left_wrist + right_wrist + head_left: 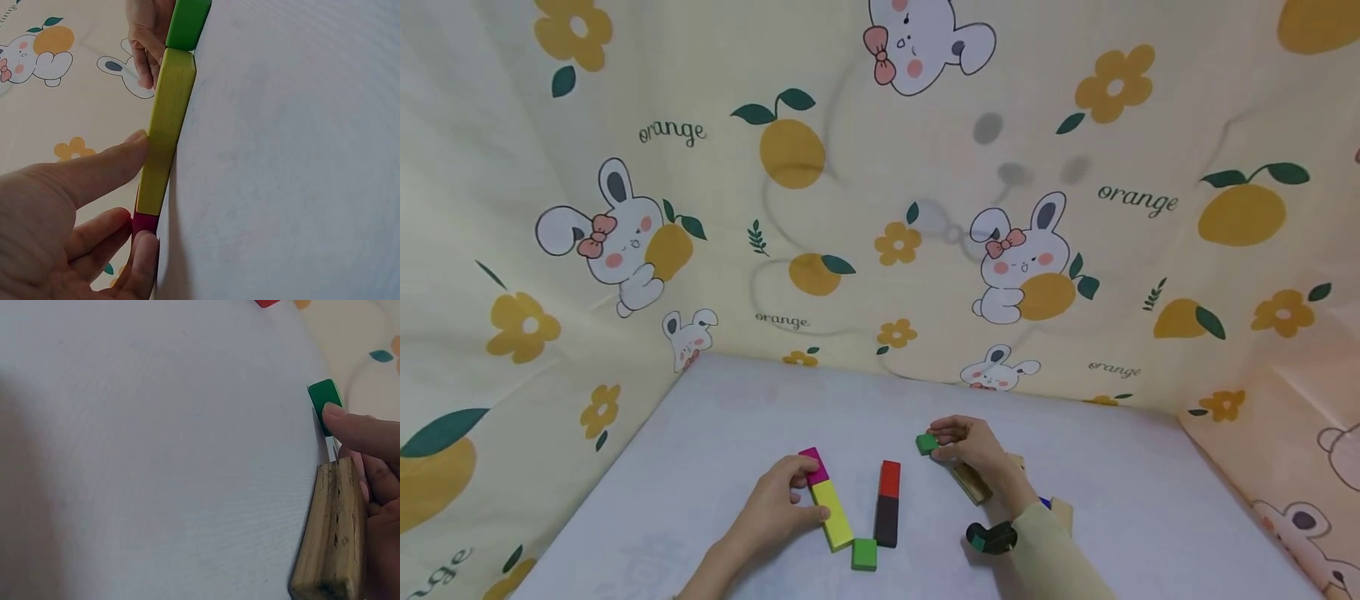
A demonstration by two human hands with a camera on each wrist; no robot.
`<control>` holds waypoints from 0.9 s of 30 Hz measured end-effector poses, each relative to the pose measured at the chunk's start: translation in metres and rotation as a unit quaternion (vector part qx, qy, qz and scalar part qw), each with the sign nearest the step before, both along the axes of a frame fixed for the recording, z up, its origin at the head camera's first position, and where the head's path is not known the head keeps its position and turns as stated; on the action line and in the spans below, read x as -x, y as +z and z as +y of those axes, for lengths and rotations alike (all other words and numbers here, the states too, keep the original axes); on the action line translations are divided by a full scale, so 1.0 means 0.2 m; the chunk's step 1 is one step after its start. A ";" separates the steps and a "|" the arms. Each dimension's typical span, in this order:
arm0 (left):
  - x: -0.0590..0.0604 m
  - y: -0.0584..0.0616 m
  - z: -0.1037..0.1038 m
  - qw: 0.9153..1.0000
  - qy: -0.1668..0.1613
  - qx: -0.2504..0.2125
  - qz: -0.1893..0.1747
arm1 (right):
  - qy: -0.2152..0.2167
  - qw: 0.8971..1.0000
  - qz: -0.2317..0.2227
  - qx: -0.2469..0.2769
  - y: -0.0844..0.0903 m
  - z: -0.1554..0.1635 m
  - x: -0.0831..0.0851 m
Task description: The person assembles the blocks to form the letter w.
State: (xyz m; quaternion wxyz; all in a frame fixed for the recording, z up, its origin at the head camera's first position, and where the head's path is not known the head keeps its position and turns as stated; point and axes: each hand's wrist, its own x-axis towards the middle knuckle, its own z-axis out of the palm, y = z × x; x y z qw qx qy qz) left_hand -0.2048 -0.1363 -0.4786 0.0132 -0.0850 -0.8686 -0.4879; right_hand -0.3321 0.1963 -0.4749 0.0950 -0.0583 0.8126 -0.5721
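My left hand (778, 504) is at a slanted row of blocks. Its thumb touches the side of the yellow block (832, 517), and its fingers rest against the magenta block (814, 467) at the far end. My right hand (973, 446) pinches a small green block (927, 443) between thumb and fingers, farther back on the table. A second green block (864, 554) lies at the yellow block's near end. Right of the yellow block, a red block (890, 479) and a black block (887, 522) lie end to end.
Beside the right hand lies a brown wood-grained piece (972, 483). A pale wooden block (1062, 512) and a bit of blue (1045, 502) show past the right wrist, partly hidden. Patterned cloth (850, 208) walls in the white table (700, 433) at the back and sides.
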 end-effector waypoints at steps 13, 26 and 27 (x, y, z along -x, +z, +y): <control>-0.01 0.00 0.01 1.000 0.005 -0.003 -0.005 | -0.001 1.000 -0.004 -0.002 0.01 -0.01 -0.01; -0.01 0.01 0.00 1.000 0.003 0.000 -0.002 | -0.037 0.999 0.025 -0.003 0.03 -0.04 -0.06; -0.01 0.01 0.00 1.000 0.003 0.000 -0.003 | -0.044 0.999 0.029 0.000 0.04 -0.05 -0.07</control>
